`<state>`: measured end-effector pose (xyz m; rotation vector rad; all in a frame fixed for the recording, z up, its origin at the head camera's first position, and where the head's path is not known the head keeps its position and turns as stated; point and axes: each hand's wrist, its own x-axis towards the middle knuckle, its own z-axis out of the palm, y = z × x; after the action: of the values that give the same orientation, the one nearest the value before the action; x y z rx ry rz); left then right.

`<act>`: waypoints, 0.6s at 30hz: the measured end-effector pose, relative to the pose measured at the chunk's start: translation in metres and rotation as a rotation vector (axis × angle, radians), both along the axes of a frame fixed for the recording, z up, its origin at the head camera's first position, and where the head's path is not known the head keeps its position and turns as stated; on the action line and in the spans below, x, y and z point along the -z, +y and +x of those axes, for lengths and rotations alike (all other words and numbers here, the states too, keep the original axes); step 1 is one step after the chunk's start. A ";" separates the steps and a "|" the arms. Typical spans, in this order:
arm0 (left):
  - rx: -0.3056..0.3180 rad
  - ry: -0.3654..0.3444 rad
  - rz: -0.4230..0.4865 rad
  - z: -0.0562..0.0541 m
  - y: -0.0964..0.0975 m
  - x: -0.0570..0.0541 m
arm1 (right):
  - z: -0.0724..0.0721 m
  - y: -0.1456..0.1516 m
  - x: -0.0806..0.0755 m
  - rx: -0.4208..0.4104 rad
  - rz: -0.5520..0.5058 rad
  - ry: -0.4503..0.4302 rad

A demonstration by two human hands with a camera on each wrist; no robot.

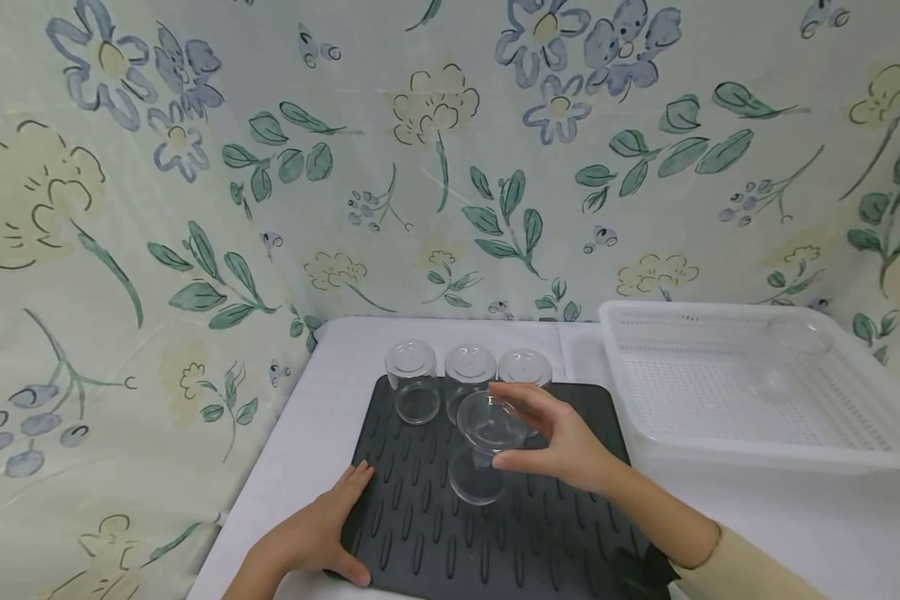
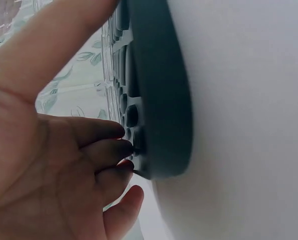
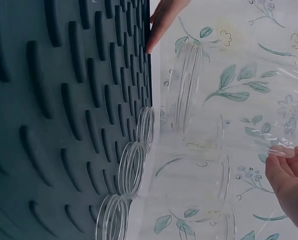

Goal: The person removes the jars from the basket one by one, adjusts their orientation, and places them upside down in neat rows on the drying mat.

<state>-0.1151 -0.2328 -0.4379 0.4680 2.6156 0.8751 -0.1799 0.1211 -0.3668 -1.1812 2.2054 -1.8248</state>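
Note:
My right hand (image 1: 562, 437) pinches a clear glass jar (image 1: 477, 475) near its base, the fingers on one side and the thumb on the other. The jar is upside down, its mouth facing the dark ridged drying mat (image 1: 450, 554); in the right wrist view its rim stands apart from the mat. Behind it, three similar jars (image 1: 412, 375) stand mouth down in a row along the mat's back edge. At the mat's left side, my left hand (image 1: 318, 525) touches the edge with spread fingers and thumb, holding nothing.
To the right stands a white perforated plastic basket (image 1: 622, 392) with a clear glass jar (image 1: 798, 337) at its back right. A white cloth (image 1: 307, 417) covers the table under the mat. Floral fabric (image 1: 450, 208) hangs behind and along the left.

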 end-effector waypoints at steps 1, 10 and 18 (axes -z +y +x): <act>0.002 -0.001 -0.004 0.000 0.000 0.000 | -0.001 -0.003 0.001 -0.004 -0.003 -0.010; 0.009 -0.020 -0.015 -0.001 0.003 -0.001 | -0.011 -0.030 0.010 -0.014 0.006 -0.074; -0.004 -0.013 -0.048 -0.001 0.004 -0.001 | -0.019 -0.055 0.018 -0.045 0.026 -0.106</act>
<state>-0.1157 -0.2289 -0.4371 0.4427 2.6201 0.8124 -0.1985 0.0665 -0.3852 -1.0936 2.1221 -1.7927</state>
